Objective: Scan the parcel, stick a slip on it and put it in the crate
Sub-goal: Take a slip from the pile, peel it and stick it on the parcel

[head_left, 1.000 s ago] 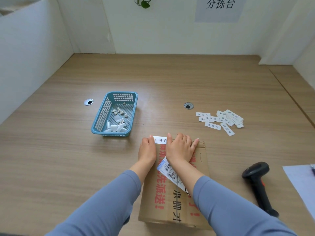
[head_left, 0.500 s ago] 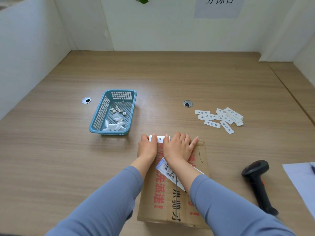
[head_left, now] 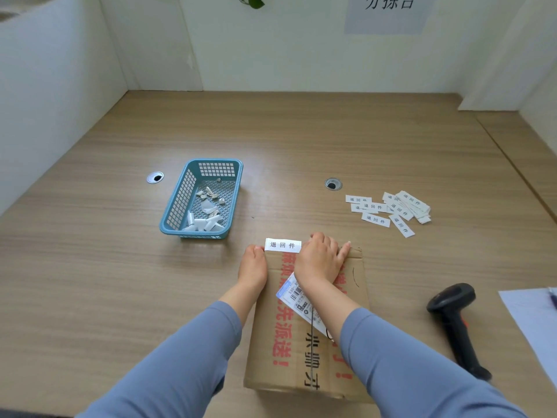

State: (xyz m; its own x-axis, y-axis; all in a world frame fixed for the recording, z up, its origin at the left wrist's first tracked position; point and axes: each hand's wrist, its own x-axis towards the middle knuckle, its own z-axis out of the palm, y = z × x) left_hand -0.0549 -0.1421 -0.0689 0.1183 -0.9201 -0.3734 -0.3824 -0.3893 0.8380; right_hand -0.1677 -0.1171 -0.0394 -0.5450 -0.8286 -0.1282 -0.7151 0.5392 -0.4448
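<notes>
A brown cardboard parcel (head_left: 313, 351) with red and black print lies flat on the wooden table in front of me. A shipping label (head_left: 294, 295) with a barcode sits on its top, partly under my right forearm. A white slip (head_left: 282, 245) with three black characters lies along the parcel's far edge. My left hand (head_left: 253, 267) has its fingers curled down at the slip's left end. My right hand (head_left: 321, 260) lies flat on the parcel, fingers apart, covering the slip's right end.
A blue plastic basket (head_left: 180, 203) holding white paper scraps stands to the left, beyond the parcel. Several loose slips (head_left: 391, 208) lie at the right. A black hand scanner (head_left: 452, 321) and a pale sheet (head_left: 536, 321) lie at the near right. White walls enclose the table.
My hands drew together over the slip, then slid apart along the parcel's far edge. The whole slip now shows between them. The parcel has stayed put.
</notes>
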